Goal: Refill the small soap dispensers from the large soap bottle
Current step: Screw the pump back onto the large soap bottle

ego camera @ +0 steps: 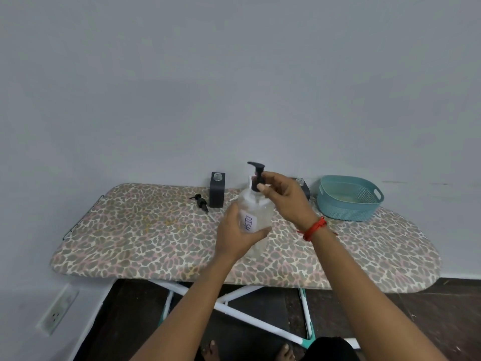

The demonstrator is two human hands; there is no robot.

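The large soap bottle, clear and labelled DISH, is being held upright over the middle of the ironing board, its body being gripped by the left hand. Its black pump is being pinched at the collar by the right hand. Behind, one open-necked small dispenser is being flanked by a loose pump; a second small dispenser is being partly hidden by the right hand. A teal basket is being carried at the board's right end.
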